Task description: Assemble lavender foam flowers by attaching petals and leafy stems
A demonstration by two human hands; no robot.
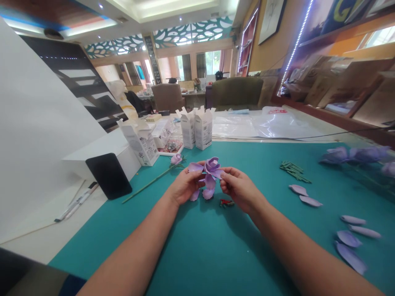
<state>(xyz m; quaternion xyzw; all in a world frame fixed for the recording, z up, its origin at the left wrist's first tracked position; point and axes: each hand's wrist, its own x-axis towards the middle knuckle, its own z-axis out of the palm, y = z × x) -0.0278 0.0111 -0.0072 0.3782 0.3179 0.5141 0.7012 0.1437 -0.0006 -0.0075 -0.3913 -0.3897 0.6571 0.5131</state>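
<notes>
Grip closed on both sides: left hand [185, 185] and right hand [239, 190] pinch a lilac foam flower [210, 174] by its petals, fingers curled, flower held just above a teal mat [216, 250] at centre of the bench. Flower has about 5 or more thin, matte petals, cupped at the top, with lower ones hanging loose. Small red-and-green scrap [226, 202] lies on the mat just below the right hand, kind unclear.

Left of the hands, a budded stem [154, 177] lies on the mat, thin and green, its bud near the left hand but not touching. Right side: bundle of green sticks [293, 172], 2 loose petals [305, 195], 4 more petals [350, 240], all long and pale purple. Larger purple flowers [354, 155] sit at the far right edge.

Beyond the mat: 3 white cardboard boxes [188, 127], open flaps, small print unreadable, and a tray of small parts [169, 146]. Clear plastic sheet [262, 125] lies behind them, red lettering on a bag [274, 110] too small to read. Black slab [108, 176] and white pens [77, 201] sit to the left.
</notes>
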